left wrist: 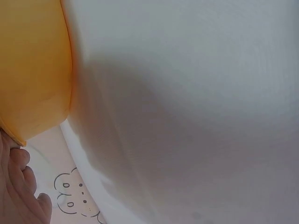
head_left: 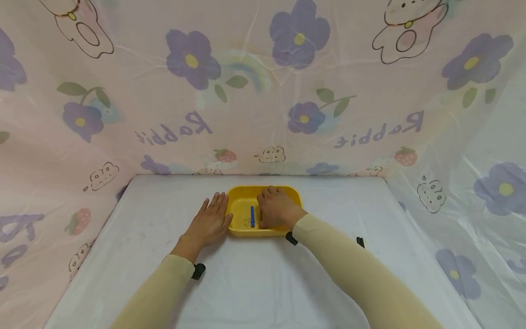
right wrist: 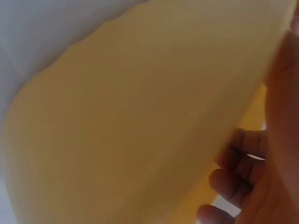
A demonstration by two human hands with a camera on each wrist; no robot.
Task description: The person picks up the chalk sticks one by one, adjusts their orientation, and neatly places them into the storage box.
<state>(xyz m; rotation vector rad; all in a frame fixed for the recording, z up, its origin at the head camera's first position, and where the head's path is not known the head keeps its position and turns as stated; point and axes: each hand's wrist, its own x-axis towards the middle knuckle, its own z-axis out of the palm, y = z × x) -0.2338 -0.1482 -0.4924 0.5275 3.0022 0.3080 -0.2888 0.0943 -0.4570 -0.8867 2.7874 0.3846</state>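
Note:
A yellow plastic basin [head_left: 263, 233] stands on a white-covered table. Flat against its left side, my left hand [head_left: 209, 220] touches the rim with straight fingers. The left wrist view shows that hand [left wrist: 21, 186] at the basin's edge. My right hand [head_left: 280, 209] reaches down into the basin's right half, fingers bent. Whatever may be under its fingers is hidden. Left of it, a slim blue stick [head_left: 252, 216] lies in the basin, with small specks beside it. The basin's outer wall [right wrist: 117, 116] fills much of the right wrist view, with the right hand's [right wrist: 245, 172] bent fingers beyond its rim.
Small black sticks [head_left: 360, 241] lie on the table [head_left: 255, 283] at the right, partly behind the right sleeve. A floral curtain [head_left: 246, 114] hangs along the back and both sides of the table. Each wrist carries a small black camera [head_left: 198, 272].

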